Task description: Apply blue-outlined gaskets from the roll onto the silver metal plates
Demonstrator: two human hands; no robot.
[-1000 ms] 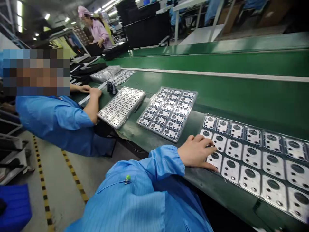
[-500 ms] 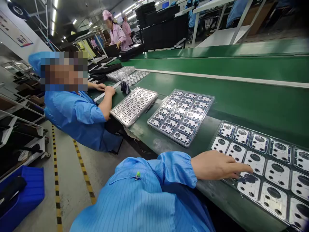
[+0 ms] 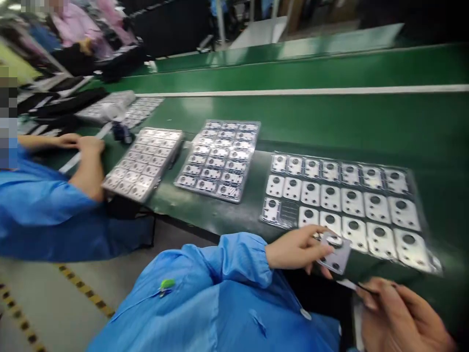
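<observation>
Twenty metal plates [image 3: 376,209] lie in the right tray [image 3: 289,215], in three rows: seven, seven and six. One loose plate [image 3: 337,257] is held. The middle tray [image 3: 241,194] has twenty-one parts [image 3: 233,178].

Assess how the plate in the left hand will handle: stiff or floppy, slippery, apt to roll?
Probably stiff: the plate looks flat and unbent though the left hand grips it only near one side. Possibly a bit slippery, as similar plates in the tray look smooth and shiny. Unlikely to roll, being flat and roughly rectangular.
</observation>
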